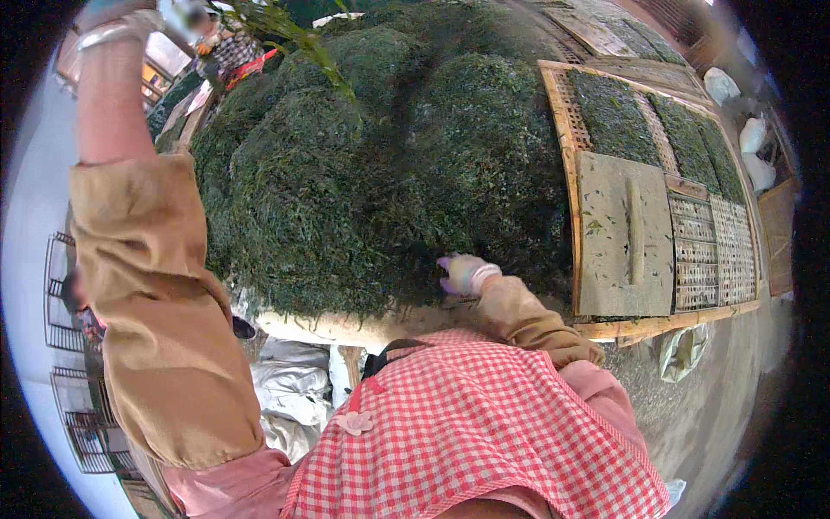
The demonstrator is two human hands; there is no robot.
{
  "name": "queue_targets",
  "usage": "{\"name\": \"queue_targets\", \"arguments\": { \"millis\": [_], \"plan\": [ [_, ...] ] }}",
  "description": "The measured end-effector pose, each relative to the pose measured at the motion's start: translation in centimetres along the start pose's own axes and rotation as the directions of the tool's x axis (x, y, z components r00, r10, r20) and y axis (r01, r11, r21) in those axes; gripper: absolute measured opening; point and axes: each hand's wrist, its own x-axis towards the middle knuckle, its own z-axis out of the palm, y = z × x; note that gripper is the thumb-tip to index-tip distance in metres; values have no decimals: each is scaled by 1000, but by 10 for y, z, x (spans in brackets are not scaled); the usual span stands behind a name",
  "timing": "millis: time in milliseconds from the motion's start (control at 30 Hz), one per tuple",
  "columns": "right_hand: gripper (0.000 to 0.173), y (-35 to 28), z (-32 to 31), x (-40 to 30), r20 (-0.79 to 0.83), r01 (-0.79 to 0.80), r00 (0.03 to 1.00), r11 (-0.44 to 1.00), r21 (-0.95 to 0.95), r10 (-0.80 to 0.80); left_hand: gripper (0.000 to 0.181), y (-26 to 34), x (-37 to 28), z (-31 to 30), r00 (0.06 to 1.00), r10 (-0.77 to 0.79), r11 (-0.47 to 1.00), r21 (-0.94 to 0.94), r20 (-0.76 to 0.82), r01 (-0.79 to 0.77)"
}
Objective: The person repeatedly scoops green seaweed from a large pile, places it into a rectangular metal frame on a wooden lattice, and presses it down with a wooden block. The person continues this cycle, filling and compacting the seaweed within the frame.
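A large heap of dark green, stringy plant matter [363, 162] lies before me on a pale-edged table [324, 327]. My right hand [465, 275], in a light glove with purple fingertips, is at the heap's near edge. Its fingers look spread, with nothing visible between them, though the hand is blurred. My left hand [120, 19] is raised at the top left, largely cut off by the picture's rim; a pale glove cuff shows at the wrist. A blurred green strand [324, 58] hangs close to the camera at the top; what holds it is hidden.
On the right, a wooden frame [567, 194] holds slatted trays with dark green slabs [613, 117]. A flat board with a raised handle [634, 227] lies on its near part. White sacks [292, 383] sit below the table edge. Another person [233, 52] is at the far left.
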Motion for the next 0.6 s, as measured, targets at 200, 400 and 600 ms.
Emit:
{"name": "queue_targets", "arguments": {
  "millis": [200, 400, 600],
  "plan": [
    [55, -16, -156, -56, -96, 240, 970, 804, 545, -225, 34, -43, -12, 15, 979, -163, 981, 83, -126, 174],
    [44, -9, -168, -17, -36, 75, 997, 993, 90, -72, 39, -97, -45, -4, 866, -500, 866, -18, -4, 500],
    [45, -18, -134, -1, 109, -87, 994, 601, 794, -1, 38, -158, -93, 4, 756, -626, 777, -73, -190, 625]
  ]
}}
